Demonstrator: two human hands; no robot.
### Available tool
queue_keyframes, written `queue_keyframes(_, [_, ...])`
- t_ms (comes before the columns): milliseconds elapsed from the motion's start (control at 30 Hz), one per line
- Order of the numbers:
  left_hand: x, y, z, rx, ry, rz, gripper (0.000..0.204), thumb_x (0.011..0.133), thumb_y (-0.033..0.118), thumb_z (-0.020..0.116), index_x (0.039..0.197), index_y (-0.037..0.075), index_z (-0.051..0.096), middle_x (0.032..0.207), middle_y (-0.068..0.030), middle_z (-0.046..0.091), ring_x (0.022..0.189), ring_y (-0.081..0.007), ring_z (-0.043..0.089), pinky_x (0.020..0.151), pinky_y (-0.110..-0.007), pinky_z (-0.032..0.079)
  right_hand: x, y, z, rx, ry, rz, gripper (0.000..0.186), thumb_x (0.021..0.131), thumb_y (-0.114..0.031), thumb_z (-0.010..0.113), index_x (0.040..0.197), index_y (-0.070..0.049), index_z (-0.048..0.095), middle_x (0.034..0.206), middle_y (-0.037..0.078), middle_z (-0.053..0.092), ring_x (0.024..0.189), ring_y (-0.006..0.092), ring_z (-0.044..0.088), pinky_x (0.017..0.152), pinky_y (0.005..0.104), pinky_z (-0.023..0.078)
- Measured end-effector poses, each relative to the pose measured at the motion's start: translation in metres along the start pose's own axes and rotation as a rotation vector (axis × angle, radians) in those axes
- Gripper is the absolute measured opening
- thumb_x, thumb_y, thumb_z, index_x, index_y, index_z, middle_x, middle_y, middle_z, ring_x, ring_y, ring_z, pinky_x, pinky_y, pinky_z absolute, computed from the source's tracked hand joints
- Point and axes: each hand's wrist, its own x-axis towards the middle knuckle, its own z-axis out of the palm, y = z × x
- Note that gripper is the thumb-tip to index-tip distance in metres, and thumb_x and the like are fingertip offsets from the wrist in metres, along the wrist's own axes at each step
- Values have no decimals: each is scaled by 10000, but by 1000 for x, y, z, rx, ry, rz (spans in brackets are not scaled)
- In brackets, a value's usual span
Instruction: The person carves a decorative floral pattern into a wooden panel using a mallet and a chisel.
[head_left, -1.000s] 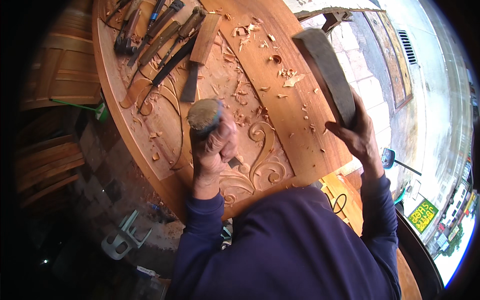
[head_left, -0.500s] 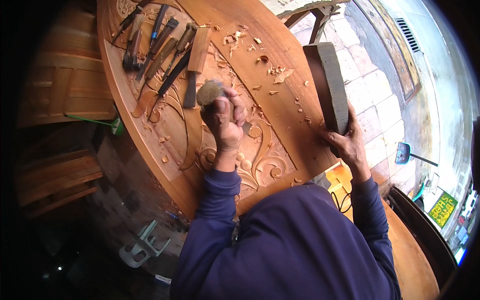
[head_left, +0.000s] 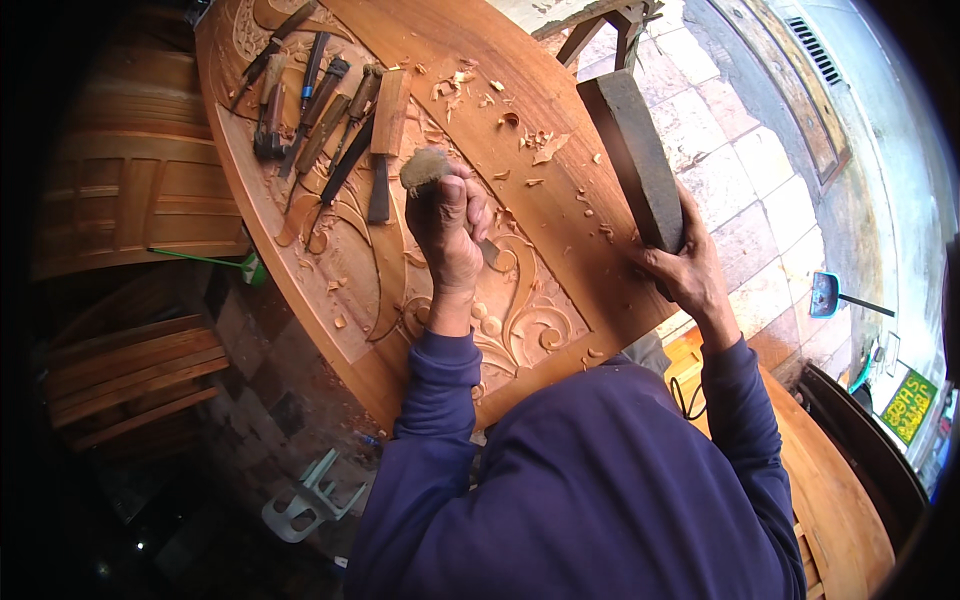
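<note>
A large curved wooden panel [head_left: 560,150] with carved scrollwork lies in front of me. My left hand [head_left: 448,232] is closed around a chisel [head_left: 428,170] with a frayed wooden butt, its blade set on the carved scrolls [head_left: 520,310]. My right hand [head_left: 686,266] grips a thick dark wooden block [head_left: 630,150] used as a mallet, raised to the right of the chisel and apart from it. Both arms wear dark blue sleeves.
Several chisels and gouges [head_left: 320,100] lie in a row on the panel's far left part. Wood chips [head_left: 530,140] are scattered over it. Stacked carved wooden pieces [head_left: 130,200] stand at left, a paved floor [head_left: 740,170] at right, a white plastic piece [head_left: 305,500] below.
The view shifted so the panel sits more central. My left hand with the chisel moved up along the carving. The block in my right hand stays raised.
</note>
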Motion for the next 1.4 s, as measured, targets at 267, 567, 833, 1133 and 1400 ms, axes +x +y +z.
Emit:
queue_keyframes(267, [5, -7, 8, 39, 14, 18, 464, 942, 512, 735, 1027, 87, 568, 638, 21, 430, 506, -63, 384, 414, -208, 299, 1, 6, -3, 82, -20, 8, 928, 756, -104, 802, 1581, -35, 382, 1464, 133, 555, 1357, 217, 502, 1145, 341, 368])
queue_keyframes(567, [4, -13, 17, 156, 98, 0, 240, 977, 337, 745, 926, 140, 618, 629, 38, 481, 482, -54, 435, 397, -212, 314, 2, 10, -5, 106, -17, -23, 917, 767, -78, 791, 1583, -32, 374, 1489, 130, 529, 1397, 217, 468, 1170, 335, 328])
queue_keyframes(833, [8, -18, 30, 217, 200, -91, 221, 943, 294, 788, 907, 118, 659, 627, 55, 491, 462, -36, 431, 381, -197, 310, 0, 8, -3, 105, -8, -45, 897, 783, -33, 778, 1589, -74, 384, 1503, 116, 540, 1387, 210, 484, 1167, 342, 352])
queue_keyframes(1133, [-5, -14, 40, 205, 346, 30, 213, 972, 219, 753, 842, 96, 639, 600, 62, 433, 461, -36, 367, 392, -212, 238, 14, -103, -6, 125, 181, -630, 781, 761, -18, 797, 1477, -11, 486, 1334, 162, 662, 1199, 204, 635, 996, 339, 511])
queue_keyframes(1400, [-14, -40, 4, 372, 319, 157, 219, 952, 137, 759, 1077, -7, 652, 929, 4, 656, 787, -87, 580, 694, -255, 490, 45, -123, 7, -836, -151, -999, 742, 870, -25, 673, 1521, -317, 469, 983, 109, 612, 845, 288, 678, 715, 411, 579])
